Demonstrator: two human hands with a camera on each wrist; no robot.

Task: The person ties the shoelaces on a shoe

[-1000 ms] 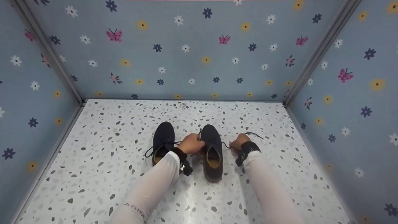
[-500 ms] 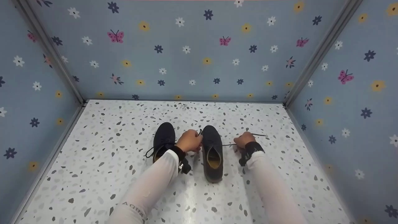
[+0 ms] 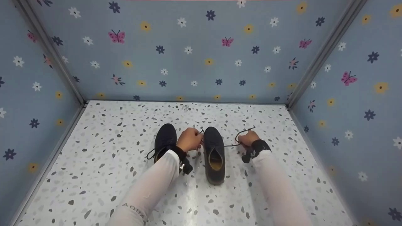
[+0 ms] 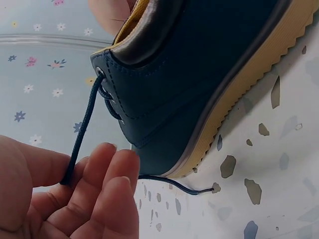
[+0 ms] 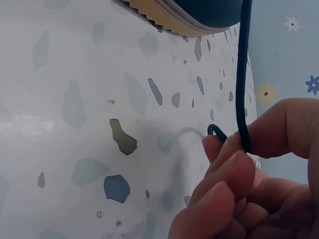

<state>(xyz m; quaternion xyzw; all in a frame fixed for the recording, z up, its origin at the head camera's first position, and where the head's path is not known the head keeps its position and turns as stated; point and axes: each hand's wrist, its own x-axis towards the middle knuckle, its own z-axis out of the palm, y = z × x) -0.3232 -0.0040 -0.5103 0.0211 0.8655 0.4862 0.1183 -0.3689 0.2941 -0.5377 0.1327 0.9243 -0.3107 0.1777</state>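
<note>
Two dark navy lace-up shoes stand on the floor, toes toward the back wall. Between them, my left hand (image 3: pixel 189 139) pinches one lace (image 4: pixel 85 124) of the right-hand shoe (image 3: pixel 214 136) between thumb and index finger. That lace runs up to the top eyelet in the left wrist view, and its tip lies on the floor beyond the fingers. To the right of this shoe, my right hand (image 3: pixel 249 138) pinches the other lace (image 5: pixel 242 74), stretched out sideways; its free end curls up past the fingers. The left-hand shoe (image 3: pixel 165 136) has a lace loop (image 3: pixel 150 153) at its side.
The white speckled floor (image 3: pixel 103 150) meets blue walls with flowers and butterflies at the back (image 3: pixel 194 37), left (image 3: pixel 22 103) and right (image 3: pixel 355 106). My left forearm overlaps the heel of the left-hand shoe.
My right hand has moved right, drawing its lace straighter; the lace's free end now bends up into a curve. My left hand has shifted slightly left and away from the shoe, still pinching its lace.
</note>
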